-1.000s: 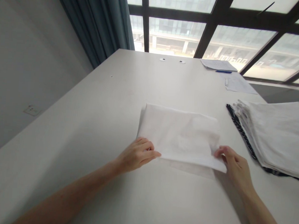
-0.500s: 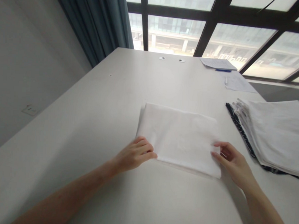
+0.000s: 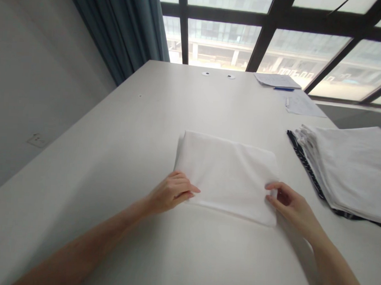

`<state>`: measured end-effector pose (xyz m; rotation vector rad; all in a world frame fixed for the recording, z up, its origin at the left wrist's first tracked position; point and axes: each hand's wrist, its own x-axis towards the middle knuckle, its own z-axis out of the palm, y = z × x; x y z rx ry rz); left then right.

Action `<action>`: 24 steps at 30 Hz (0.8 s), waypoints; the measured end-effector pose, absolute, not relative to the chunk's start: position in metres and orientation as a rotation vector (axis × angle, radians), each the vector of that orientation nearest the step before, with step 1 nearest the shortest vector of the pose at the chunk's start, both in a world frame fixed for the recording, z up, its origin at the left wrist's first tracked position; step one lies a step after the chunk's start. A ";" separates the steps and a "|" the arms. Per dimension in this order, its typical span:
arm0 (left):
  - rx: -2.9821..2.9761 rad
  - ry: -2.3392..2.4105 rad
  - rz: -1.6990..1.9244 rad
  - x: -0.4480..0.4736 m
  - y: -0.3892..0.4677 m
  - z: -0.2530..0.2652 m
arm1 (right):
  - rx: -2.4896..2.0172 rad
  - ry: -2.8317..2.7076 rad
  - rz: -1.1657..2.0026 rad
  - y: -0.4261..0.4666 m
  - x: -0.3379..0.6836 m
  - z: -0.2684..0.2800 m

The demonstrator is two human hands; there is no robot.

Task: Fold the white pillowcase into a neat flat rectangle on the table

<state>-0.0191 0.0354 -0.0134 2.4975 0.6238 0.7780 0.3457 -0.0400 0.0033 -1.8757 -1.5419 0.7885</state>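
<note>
A folded white cloth (image 3: 227,174) lies flat on the white table, with a soft crease slanting across its right half. My left hand (image 3: 173,190) grips its left edge close to the near corner, fingers bent and the index finger lying on top. At the opposite side, my right hand (image 3: 289,203) pinches the right edge between thumb and fingers. Both hands are closed on the cloth, and its underside is hidden.
Right of my right hand sits a stack of folded white cloths (image 3: 352,168) over a black patterned cloth (image 3: 307,167). Papers (image 3: 276,80) and a blue pen (image 3: 283,89) lie by the far right edge. A window and a blue curtain (image 3: 120,28) stand behind the table (image 3: 130,131).
My right hand has shifted slightly left with the cloth's right edge. My left hand has moved a little left, its index finger now stretched over the cloth.
</note>
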 end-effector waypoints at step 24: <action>2.755 0.377 0.532 -0.020 0.032 -0.015 | -1.855 -1.512 1.066 -0.048 0.353 0.006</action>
